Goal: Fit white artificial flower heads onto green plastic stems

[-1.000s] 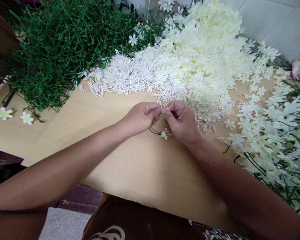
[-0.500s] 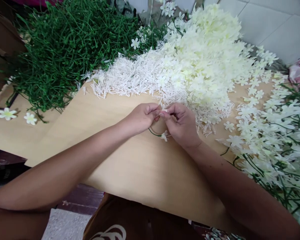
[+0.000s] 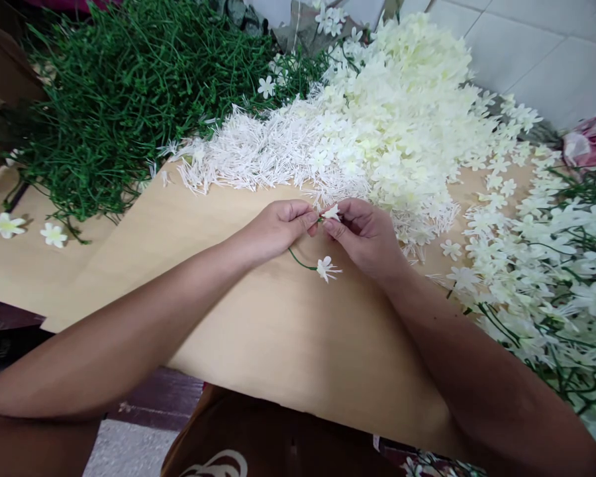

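My left hand [image 3: 277, 228] is closed in a pinch on a thin green stem [image 3: 298, 260]. The stem curves down to a small white flower [image 3: 325, 269] that hangs over the tan board [image 3: 258, 331]. My right hand [image 3: 365, 235] is closed too, pinching a small cream flower piece [image 3: 332, 212] at the stem's upper tip. The fingertips of both hands almost touch, just in front of a heap of white stamen pieces [image 3: 258, 149].
A big pile of green stems [image 3: 124, 93] lies at the back left. Cream petals [image 3: 407, 112] are heaped at the back right. Finished flower sprigs [image 3: 551, 265] cover the right side. Two loose flowers [image 3: 22, 228] lie at the far left. Tiled floor [image 3: 546, 53] shows beyond.
The cream flower piece now shows between my fingertips at the stem's tip. The stem's lower flower has swung out from under my right hand.
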`<move>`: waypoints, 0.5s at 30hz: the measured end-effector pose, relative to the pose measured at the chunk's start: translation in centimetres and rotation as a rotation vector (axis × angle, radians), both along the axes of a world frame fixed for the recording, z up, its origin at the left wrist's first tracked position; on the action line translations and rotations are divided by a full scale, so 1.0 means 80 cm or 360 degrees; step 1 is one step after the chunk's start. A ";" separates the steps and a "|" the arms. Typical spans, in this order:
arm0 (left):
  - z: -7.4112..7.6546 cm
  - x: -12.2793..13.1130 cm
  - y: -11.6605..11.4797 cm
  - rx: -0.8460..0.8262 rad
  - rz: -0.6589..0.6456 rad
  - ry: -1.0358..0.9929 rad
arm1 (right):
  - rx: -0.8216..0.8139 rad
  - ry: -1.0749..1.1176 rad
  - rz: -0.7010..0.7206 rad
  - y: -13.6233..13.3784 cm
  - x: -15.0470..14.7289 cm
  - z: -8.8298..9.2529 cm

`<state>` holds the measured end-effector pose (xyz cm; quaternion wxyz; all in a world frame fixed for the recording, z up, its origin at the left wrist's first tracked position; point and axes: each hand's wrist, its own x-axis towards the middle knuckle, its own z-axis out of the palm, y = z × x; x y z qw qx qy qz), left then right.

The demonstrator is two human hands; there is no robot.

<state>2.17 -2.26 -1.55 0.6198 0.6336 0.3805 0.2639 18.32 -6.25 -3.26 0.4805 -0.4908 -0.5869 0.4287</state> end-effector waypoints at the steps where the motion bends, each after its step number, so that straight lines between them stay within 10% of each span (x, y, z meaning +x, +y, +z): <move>1: 0.000 0.000 0.000 0.0007 0.0004 0.0002 | 0.0001 -0.0044 -0.0034 0.000 0.001 0.000; 15: -0.005 0.007 -0.006 0.0086 0.0226 0.0103 | 0.0420 -0.1113 -0.0071 -0.012 -0.004 0.016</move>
